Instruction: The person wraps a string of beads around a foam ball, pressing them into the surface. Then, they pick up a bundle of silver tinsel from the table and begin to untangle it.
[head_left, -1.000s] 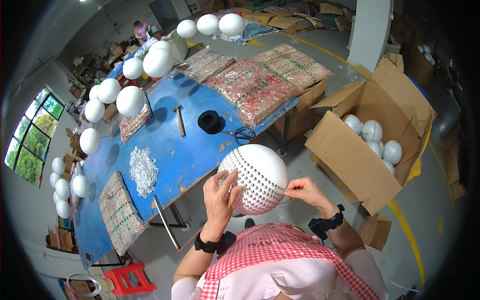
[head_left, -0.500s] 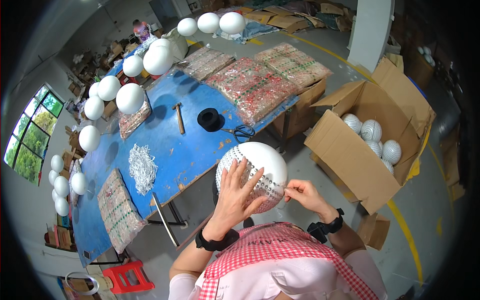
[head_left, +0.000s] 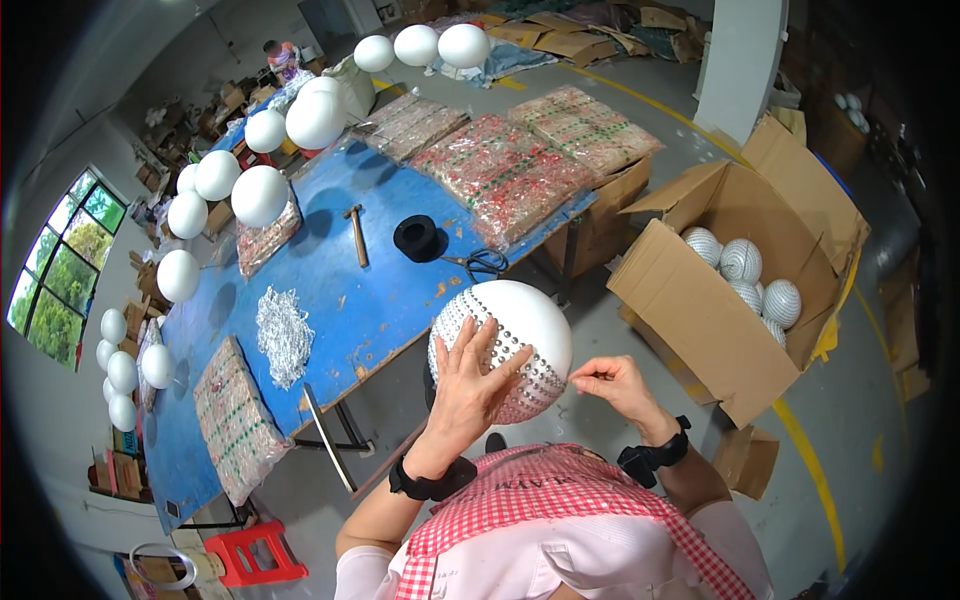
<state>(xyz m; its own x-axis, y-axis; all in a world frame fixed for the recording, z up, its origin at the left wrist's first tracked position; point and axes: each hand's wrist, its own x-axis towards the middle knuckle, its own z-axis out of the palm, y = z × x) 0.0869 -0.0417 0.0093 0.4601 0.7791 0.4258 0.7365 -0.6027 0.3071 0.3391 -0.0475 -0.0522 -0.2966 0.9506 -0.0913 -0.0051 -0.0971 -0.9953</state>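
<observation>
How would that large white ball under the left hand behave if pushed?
The large white ball would probably roll, being round. Its bare, smooth-looking side may feel slippery; the raised silver beads likely give the left hand more grip.

Two hands (head_left: pixel 463 388); one each: half-studded ball (head_left: pixel 532 328), hammer (head_left: pixel 358 236), black roll (head_left: pixel 416 240), scissors (head_left: pixel 486 263).

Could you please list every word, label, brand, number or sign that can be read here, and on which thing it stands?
Printed words are located here, not copied.
Red-and-white gingham apron: dark printed letters, partly lost in the folds.
Pale pink clothing: a small mark, too small to read.
Teal-and-dark box at left: sideways lettering, small.
Studded white ball: no lettering visible.
</observation>
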